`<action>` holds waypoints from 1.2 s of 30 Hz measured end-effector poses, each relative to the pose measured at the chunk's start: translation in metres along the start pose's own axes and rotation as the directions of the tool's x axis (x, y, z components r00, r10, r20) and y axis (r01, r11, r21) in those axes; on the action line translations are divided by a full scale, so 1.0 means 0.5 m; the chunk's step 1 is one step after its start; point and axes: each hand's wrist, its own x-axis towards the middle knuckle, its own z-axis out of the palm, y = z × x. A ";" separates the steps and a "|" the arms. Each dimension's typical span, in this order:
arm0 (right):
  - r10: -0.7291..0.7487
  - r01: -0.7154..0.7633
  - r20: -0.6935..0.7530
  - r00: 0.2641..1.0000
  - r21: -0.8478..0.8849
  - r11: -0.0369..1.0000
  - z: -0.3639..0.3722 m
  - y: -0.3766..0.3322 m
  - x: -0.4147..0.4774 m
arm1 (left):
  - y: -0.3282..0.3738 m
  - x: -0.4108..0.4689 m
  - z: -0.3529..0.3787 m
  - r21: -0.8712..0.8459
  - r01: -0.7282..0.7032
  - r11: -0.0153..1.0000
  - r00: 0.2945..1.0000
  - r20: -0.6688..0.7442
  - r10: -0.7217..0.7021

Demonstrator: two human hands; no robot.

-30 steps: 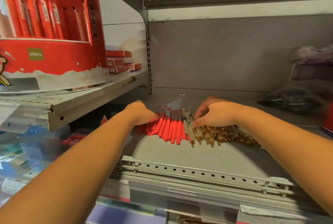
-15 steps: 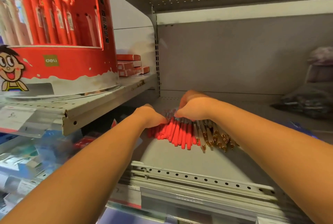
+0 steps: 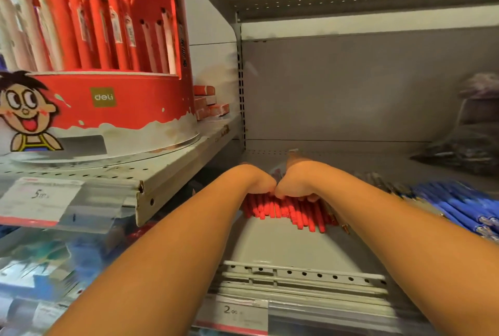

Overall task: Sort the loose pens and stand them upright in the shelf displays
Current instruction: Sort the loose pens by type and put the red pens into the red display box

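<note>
The fingers (image 3: 312,196) of both hands are curled down and clenched around a bundle of red pens (image 3: 286,211). Most of each finger is hidden behind the knuckles. The left hand (image 3: 256,181) and right hand (image 3: 297,181) press together, touching side by side on top of the bundle. The red pens lie flat on the grey shelf (image 3: 270,246), their ends fanned out toward the camera below the hands.

A few gold-tipped pens (image 3: 340,223) poke out just beside the red ones, under the right forearm. Further right, a heap of blue pens (image 3: 459,208) lies flat on the same shelf, and a blurred dark bag (image 3: 464,152) sits behind it near the back panel.

On the higher shelf to the left stands a red Deli display carton (image 3: 108,108) with tall red pens (image 3: 67,25) standing upright in it. Small red boxes (image 3: 208,103) are stacked just behind the carton. Price labels (image 3: 232,311) hang on the shelf edges.
</note>
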 end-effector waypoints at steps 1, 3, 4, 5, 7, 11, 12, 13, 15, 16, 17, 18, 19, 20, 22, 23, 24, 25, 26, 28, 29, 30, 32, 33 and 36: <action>0.015 -0.015 -0.007 1.000 0.047 0.999 0.002 0.004 0.003 | 0.001 0.003 0.000 0.009 0.001 1.000 1.000 0.015 -0.001; 0.031 -0.031 0.001 1.000 0.155 0.987 0.004 0.013 0.008 | 0.002 0.008 0.000 0.008 0.006 1.000 1.000 0.019 -0.006; 0.034 -0.034 0.002 0.999 0.224 0.974 0.004 0.019 0.010 | 0.004 0.007 -0.002 -0.004 0.014 1.000 1.000 0.017 -0.014; 0.038 -0.036 -0.002 0.999 0.296 0.954 0.004 0.024 0.013 | 0.005 0.007 -0.003 -0.019 0.023 1.000 1.000 0.019 -0.022; 0.044 -0.036 -0.013 0.999 0.397 0.917 0.002 0.035 0.013 | 0.008 0.009 -0.006 -0.045 0.048 0.998 0.998 0.040 -0.046; 0.051 -0.004 -0.085 0.995 0.482 0.876 -0.007 0.044 0.013 | 0.017 0.007 -0.012 -0.048 0.079 0.996 0.996 0.054 -0.077; 0.054 0.006 -0.103 0.993 0.510 0.860 -0.010 0.043 0.011 | 0.021 0.004 -0.014 -0.031 0.074 0.997 0.996 0.056 -0.072; 0.052 0.014 -0.108 0.993 0.535 0.845 -0.013 0.040 0.009 | 0.025 -0.001 -0.014 -0.011 0.059 0.998 0.997 0.053 -0.058; 0.047 0.015 -0.095 0.994 0.569 0.822 -0.017 0.034 0.005 | 0.034 -0.007 -0.015 0.029 0.015 0.999 1.000 0.018 -0.016; 0.051 0.011 -0.090 0.995 0.579 0.815 -0.018 0.032 0.004 | 0.038 -0.010 -0.016 0.043 -0.002 0.999 1.000 0.000 0.002; 0.057 0.004 -0.085 0.995 0.585 0.811 -0.019 0.031 0.004 | 0.041 -0.014 -0.017 0.050 -0.012 0.999 1.000 -0.006 0.013; 0.062 -0.003 -0.081 0.995 0.587 0.810 -0.020 0.029 0.002 | 0.043 -0.020 -0.018 0.054 -0.018 0.998 1.000 -0.005 0.018; 0.066 -0.005 -0.082 0.995 0.589 0.808 -0.021 0.028 0.002 | 0.044 -0.023 -0.020 0.064 -0.017 0.998 1.000 -0.007 0.017; 0.066 -0.002 -0.085 0.994 0.594 0.805 -0.023 0.028 0.001 | 0.043 -0.024 -0.022 0.080 -0.010 0.997 1.000 -0.017 0.011; 0.052 0.020 -0.103 0.993 0.597 0.802 -0.027 0.031 -0.002 | 0.044 -0.016 -0.025 0.111 0.011 0.994 0.999 -0.041 -0.007; 0.039 0.039 -0.122 0.992 0.577 0.816 -0.028 0.032 -0.002 | 0.044 -0.009 -0.025 0.131 0.020 0.991 0.999 -0.044 -0.015; 0.026 0.056 -0.143 0.989 0.540 0.840 -0.029 0.033 -0.004 | 0.046 -0.003 -0.025 0.154 0.041 0.987 0.999 -0.029 -0.037; 0.016 0.070 -0.165 0.986 0.502 0.862 -0.031 0.034 -0.006 | 0.046 0.005 -0.025 0.171 0.073 0.983 0.997 0.006 -0.075; 0.011 0.082 -0.186 0.982 0.481 0.873 -0.032 0.035 -0.007 | 0.047 0.013 -0.023 0.186 0.106 0.977 0.992 0.047 -0.117; 0.005 0.095 -0.209 0.978 0.467 0.879 -0.037 0.038 -0.004 | 0.046 0.027 -0.021 0.211 0.148 0.966 0.979 0.104 -0.173; 0.005 0.098 -0.216 0.976 0.464 0.881 -0.038 0.040 -0.002 | 0.044 0.032 -0.020 0.229 0.157 0.961 0.976 0.112 -0.186; 0.011 0.100 -0.225 0.974 0.474 0.875 -0.039 0.040 -0.001 | 0.044 0.032 -0.019 0.254 0.152 0.955 0.978 0.102 -0.183; 0.021 0.100 -0.228 0.974 0.506 0.857 -0.037 0.043 0.003 | 0.040 0.035 -0.016 0.305 0.101 0.947 0.993 0.028 -0.115; 0.025 0.098 -0.226 0.974 0.518 0.850 -0.036 0.044 0.006 | 0.034 0.038 -0.012 0.337 0.078 0.938 0.997 -0.017 -0.077; 0.035 0.092 -0.222 0.974 0.537 0.838 -0.037 0.049 0.013 | 0.019 0.054 -0.009 0.375 0.042 0.926 0.991 -0.136 0.010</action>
